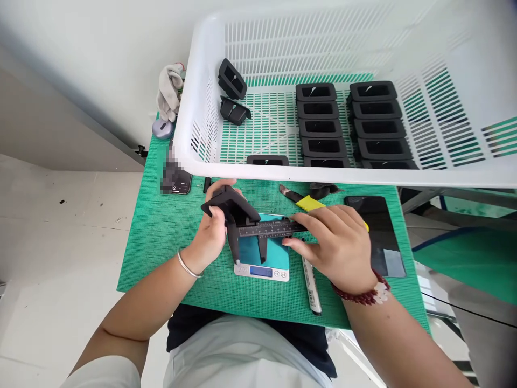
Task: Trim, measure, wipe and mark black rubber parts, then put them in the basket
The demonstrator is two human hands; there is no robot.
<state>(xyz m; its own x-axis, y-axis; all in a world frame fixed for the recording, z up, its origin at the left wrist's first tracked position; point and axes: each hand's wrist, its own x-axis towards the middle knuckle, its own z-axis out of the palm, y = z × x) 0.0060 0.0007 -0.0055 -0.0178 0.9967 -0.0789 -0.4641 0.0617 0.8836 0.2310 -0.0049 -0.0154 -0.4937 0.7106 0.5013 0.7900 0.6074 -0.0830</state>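
left hand point(209, 237) grasping black part point(231, 203) | right hand point(342, 243) gripping caliper point(269, 230) | scale point(278, 256) below, near green surface's point(161, 231) front edge | basket point(343, 175) toward back edge

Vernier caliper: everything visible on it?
The black vernier caliper looks plastic, with white scale markings. Its beam lies crosswise above the digital scale, lower jaws apart, pointing down the picture. The right hand grips its right end; the left end adjoins the black housing in the left hand, exact contact unclear.

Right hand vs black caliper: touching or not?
Touching. The head view shows the right hand pinching one end of the black caliper between thumb and fingers, with no gap visible.
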